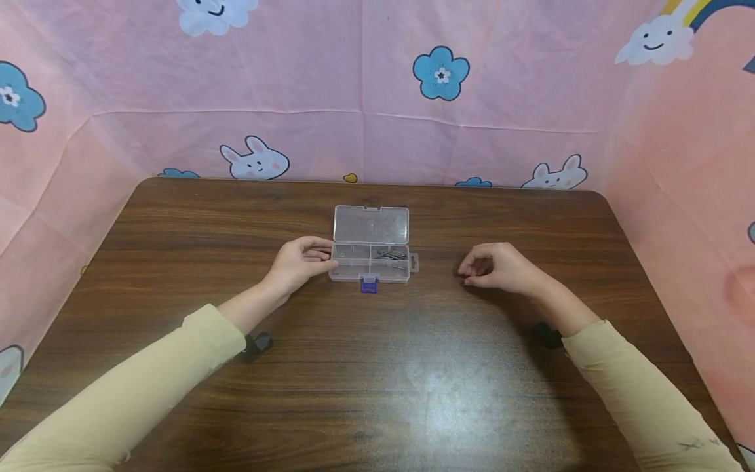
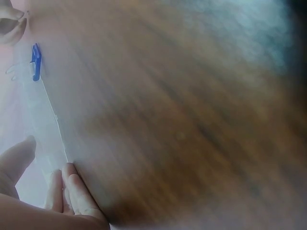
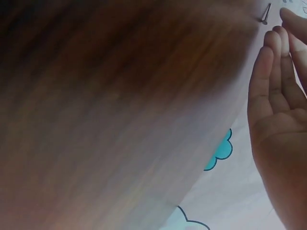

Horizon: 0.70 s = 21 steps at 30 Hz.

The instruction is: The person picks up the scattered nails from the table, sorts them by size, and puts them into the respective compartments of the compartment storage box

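Note:
A clear plastic compartment box (image 1: pixel 341 278) lies with its lid (image 1: pixel 371 225) tipped back and its blue latch (image 1: pixel 369 286) toward me. Several thin metal pieces (image 1: pixel 390 254), like screws or nails, lie in its far right compartment, and one more shows in the near right one. My left hand (image 1: pixel 295 263) holds the box's left end, thumb at the rim and fingers along the side. Off to the box's right, my right hand (image 1: pixel 498 267) hovers low with loosely bent fingers and nothing visible in it. Beyond its fingertips in the right wrist view shows a thin metal piece (image 3: pixel 266 14).
Brown wood-grain table (image 1: pixel 295 393) lies under both hands. A pink patterned cloth (image 1: pixel 318 65) closes off the back and both sides. Dark objects (image 1: pixel 256 344) show by both sleeve cuffs. A clear hanging tab (image 1: pixel 415 262) sticks out from the box's right end.

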Motion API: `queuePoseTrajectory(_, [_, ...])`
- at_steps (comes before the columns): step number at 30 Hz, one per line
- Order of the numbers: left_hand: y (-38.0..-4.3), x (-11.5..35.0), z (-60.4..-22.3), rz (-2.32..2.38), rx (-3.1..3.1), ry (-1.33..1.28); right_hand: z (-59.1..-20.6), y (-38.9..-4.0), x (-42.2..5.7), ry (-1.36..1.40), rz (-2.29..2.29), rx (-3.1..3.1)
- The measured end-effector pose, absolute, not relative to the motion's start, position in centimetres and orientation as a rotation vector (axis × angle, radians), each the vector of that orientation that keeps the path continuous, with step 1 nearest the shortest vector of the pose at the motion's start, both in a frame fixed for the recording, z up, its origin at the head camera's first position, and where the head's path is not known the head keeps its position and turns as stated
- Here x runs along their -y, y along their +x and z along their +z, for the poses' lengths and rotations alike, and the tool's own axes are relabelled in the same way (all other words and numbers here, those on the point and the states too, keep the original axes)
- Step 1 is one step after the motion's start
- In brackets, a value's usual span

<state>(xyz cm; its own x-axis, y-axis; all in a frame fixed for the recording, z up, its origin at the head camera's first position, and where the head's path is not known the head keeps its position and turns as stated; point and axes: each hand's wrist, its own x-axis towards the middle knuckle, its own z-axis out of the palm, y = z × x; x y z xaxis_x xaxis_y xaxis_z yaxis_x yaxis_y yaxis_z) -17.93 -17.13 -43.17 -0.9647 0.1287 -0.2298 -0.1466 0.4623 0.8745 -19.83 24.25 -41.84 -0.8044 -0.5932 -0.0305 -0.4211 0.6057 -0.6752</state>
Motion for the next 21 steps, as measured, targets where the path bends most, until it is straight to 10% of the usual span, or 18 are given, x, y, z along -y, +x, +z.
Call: queuePoseTrajectory(21, [-17.86,17.13,-43.11,1.501,-2.455,-0.012,-42.11,-20.04,-24.66,-0.813,-0.955,-2.537])
